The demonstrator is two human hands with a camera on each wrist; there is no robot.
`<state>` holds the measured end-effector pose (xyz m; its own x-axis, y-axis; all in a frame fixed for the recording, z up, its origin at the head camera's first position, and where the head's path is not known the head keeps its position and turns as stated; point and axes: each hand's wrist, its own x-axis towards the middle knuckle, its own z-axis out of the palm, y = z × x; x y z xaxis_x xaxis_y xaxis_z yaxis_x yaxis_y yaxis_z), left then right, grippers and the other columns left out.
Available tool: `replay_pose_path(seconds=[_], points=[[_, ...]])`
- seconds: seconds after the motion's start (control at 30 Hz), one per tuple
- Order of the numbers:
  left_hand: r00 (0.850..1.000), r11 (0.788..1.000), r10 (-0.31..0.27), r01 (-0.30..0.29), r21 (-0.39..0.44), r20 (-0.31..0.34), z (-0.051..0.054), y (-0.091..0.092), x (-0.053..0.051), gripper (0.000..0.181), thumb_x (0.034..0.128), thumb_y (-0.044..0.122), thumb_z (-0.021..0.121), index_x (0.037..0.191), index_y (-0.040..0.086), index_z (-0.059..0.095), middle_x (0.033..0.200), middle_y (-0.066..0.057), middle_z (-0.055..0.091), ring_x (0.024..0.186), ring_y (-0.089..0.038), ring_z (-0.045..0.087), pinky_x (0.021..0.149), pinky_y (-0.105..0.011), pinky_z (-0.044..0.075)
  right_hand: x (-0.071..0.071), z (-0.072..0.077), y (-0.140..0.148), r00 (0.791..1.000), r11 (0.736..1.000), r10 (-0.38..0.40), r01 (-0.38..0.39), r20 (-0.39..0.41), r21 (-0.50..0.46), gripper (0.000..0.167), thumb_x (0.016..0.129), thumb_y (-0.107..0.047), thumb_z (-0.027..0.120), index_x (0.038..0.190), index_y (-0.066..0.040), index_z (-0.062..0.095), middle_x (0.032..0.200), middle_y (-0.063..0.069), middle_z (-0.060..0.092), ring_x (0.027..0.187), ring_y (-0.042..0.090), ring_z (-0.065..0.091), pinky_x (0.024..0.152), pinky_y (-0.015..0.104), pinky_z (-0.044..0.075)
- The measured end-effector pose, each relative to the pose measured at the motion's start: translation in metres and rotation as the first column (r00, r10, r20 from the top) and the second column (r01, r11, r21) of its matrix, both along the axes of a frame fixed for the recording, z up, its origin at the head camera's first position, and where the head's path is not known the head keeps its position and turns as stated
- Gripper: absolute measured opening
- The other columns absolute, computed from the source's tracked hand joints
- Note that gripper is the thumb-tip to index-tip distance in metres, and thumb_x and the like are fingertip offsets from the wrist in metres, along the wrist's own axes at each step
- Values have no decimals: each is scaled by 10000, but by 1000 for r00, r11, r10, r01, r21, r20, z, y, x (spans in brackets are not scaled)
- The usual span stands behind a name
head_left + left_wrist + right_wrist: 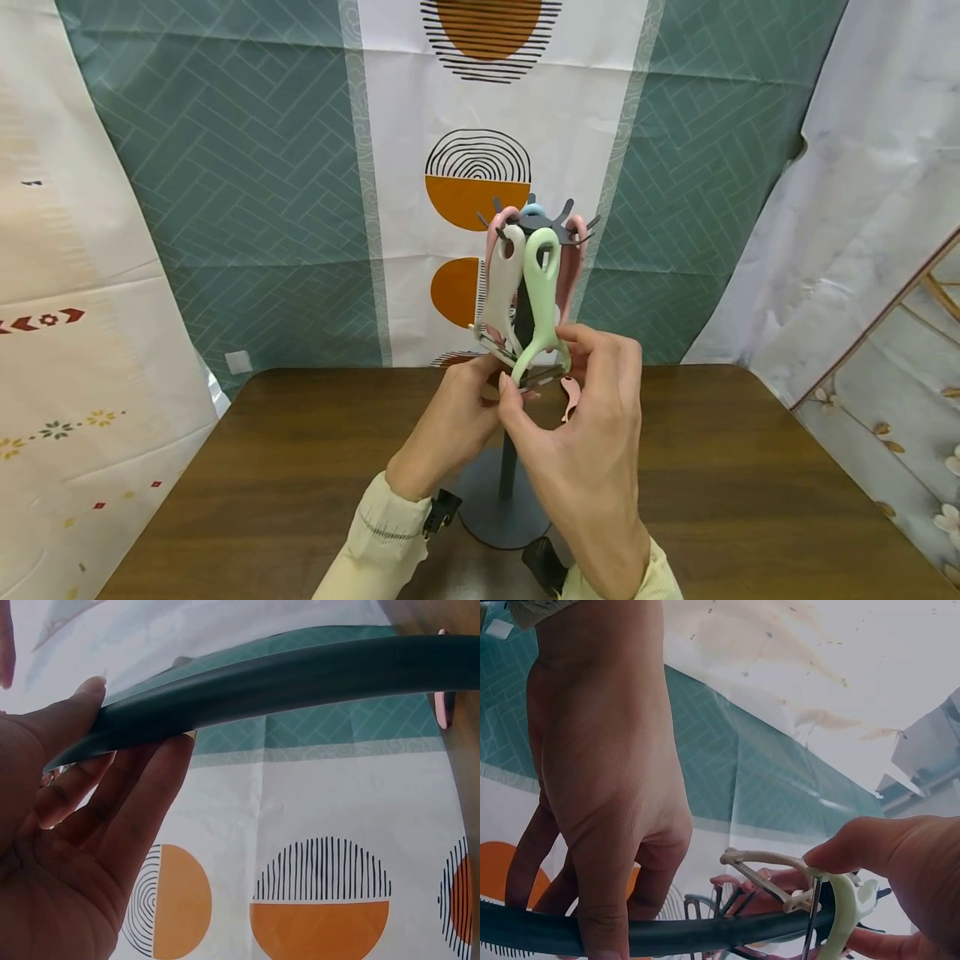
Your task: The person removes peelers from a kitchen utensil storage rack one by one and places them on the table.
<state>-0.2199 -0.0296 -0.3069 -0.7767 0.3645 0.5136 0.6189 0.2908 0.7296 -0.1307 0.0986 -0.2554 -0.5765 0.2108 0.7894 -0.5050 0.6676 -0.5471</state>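
Note:
A dark rotating-style stand with hooks at its top (542, 222) holds several Y-shaped peelers. At the front hangs a light green peeler (542, 292), its handle hole at the hooks. My right hand (592, 425) pinches this green peeler's lower end by the blade with thumb and fingers. Below the peelers, my left hand (453, 417) grips the stand's dark pole (285, 682). A white peeler (501, 287) hangs left of the green one. Pink peelers (573, 267) hang at both sides, and a blue handle (532, 210) shows partly behind.
The stand's round grey base (491, 508) rests on a brown wooden table (300, 467). Beyond the pole a small pink object (572, 397) lies on the tabletop, partly hidden by my right hand. Patterned curtains (247, 167) hang behind and at both sides.

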Motion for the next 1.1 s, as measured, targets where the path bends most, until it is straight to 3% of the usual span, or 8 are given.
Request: replay_pose_path(seconds=[0.1,0.23,0.43,1.1], points=[[1000,1000,-7,7,7,21,-1,0,0,226,911,254,791,1084,153,688,938,16,720,837,-71,710,720,-214,606,0,-1,0,1000,1000,1,-1,-12,6,588,771,-172,860,1276,-52,584,1169,145,522,975,158,547,763,361,553],[999,999,-27,26,20,40,-2,1,0,228,909,233,792,1092,144,691,980,5,728,879,-90,712,744,-216,613,0,-2,1,1000,1000,-7,7,-22,5,590,766,-172,862,1276,-66,585,1173,147,523,982,150,549,731,242,489],[1000,1000,-15,15,13,27,-1,2,-1,214,913,221,787,1090,148,691,986,10,732,884,-84,710,759,-221,614,0,0,3,998,1000,-1,1,-63,0,600,767,-166,863,1284,-46,583,1186,170,525,980,156,573,766,149,452],[1000,999,21,-21,-40,-4,-1,1,0,213,940,150,747,1143,121,686,1015,19,743,897,-79,715,777,-206,602,0,4,5,978,995,74,-85,-193,-53,573,772,-119,839,1282,-26,594,1212,187,542,1083,239,546,924,241,499]])
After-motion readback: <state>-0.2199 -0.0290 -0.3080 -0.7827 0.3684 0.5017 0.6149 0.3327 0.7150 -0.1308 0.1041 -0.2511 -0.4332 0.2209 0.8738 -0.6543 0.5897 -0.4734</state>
